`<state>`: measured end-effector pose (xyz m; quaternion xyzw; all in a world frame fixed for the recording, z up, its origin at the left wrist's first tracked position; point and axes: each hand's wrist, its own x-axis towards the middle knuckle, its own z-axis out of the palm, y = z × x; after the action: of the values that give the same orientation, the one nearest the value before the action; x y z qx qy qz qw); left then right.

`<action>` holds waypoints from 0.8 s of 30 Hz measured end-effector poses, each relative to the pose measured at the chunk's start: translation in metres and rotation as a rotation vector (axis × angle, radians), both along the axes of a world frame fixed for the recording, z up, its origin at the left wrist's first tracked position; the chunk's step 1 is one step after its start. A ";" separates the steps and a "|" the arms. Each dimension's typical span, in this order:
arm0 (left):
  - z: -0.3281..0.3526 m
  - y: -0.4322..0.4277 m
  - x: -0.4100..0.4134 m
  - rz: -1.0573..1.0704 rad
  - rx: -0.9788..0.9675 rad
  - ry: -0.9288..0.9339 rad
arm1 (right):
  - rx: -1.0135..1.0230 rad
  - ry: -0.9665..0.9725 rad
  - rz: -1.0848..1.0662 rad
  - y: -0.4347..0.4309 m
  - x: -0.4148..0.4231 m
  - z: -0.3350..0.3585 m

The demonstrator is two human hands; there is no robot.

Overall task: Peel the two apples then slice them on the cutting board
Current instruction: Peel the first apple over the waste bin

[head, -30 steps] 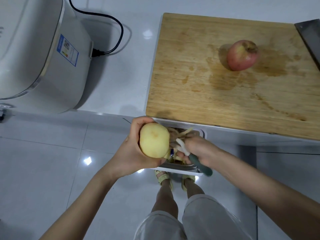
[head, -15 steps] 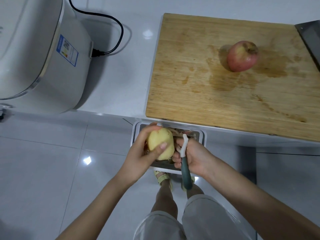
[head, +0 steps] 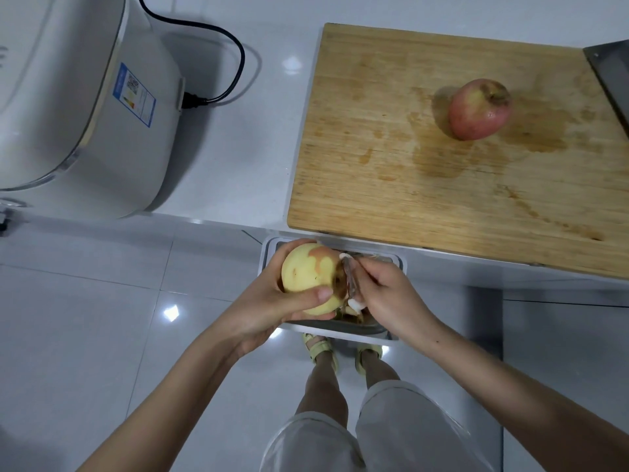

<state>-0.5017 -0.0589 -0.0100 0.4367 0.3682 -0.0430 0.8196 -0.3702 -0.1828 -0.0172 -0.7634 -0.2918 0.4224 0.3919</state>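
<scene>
My left hand point(head: 272, 306) grips a mostly peeled yellow apple point(head: 308, 272) with a patch of red skin left near its top. It hangs over an open bin point(head: 269, 248) below the counter edge. My right hand point(head: 384, 298) holds a peeler point(head: 350, 281) whose blade lies against the apple's right side; its handle is hidden in my fist. A whole red apple point(head: 480, 109) with its skin on lies on the wooden cutting board point(head: 391, 185) at the upper right.
A white appliance point(head: 75, 107) with a black power cord point(head: 218, 56) stands on the white counter point(head: 238, 148) at the left. A metal blade point(head: 612, 73) lies at the board's right edge. My legs and the tiled floor point(head: 85, 335) show below.
My left hand turned the apple, bringing a red skin patch into sight. My right hand swung the peeler up against the apple's right side, and its green handle dropped out of sight.
</scene>
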 end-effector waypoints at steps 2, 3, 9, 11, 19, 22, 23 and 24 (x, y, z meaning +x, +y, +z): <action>0.001 -0.001 0.001 -0.050 0.108 0.033 | 0.051 -0.379 0.118 0.000 0.008 0.000; 0.001 -0.002 0.001 -0.085 0.172 0.056 | 0.106 -0.579 0.162 0.003 0.013 0.003; 0.003 -0.003 0.006 -0.284 0.295 0.081 | 0.499 -1.134 0.642 0.025 0.028 0.019; 0.008 -0.003 0.009 -0.345 0.346 0.016 | 0.535 -1.191 0.718 0.030 0.026 0.019; 0.009 0.001 -0.002 -0.288 0.441 0.093 | 0.427 -0.863 0.582 0.028 0.041 0.012; 0.008 -0.003 -0.006 -0.266 0.481 0.086 | 0.379 -0.758 0.503 0.024 0.039 -0.001; 0.007 -0.005 -0.008 -0.263 0.494 0.078 | 0.359 -0.718 0.481 0.022 0.037 -0.007; 0.008 -0.006 -0.010 -0.258 0.505 0.066 | 0.323 -0.694 0.467 0.019 0.036 -0.013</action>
<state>-0.5114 -0.0650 -0.0022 0.6687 0.3350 -0.0681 0.6603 -0.3344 -0.1643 -0.0301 -0.7026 -0.6328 0.1676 0.2789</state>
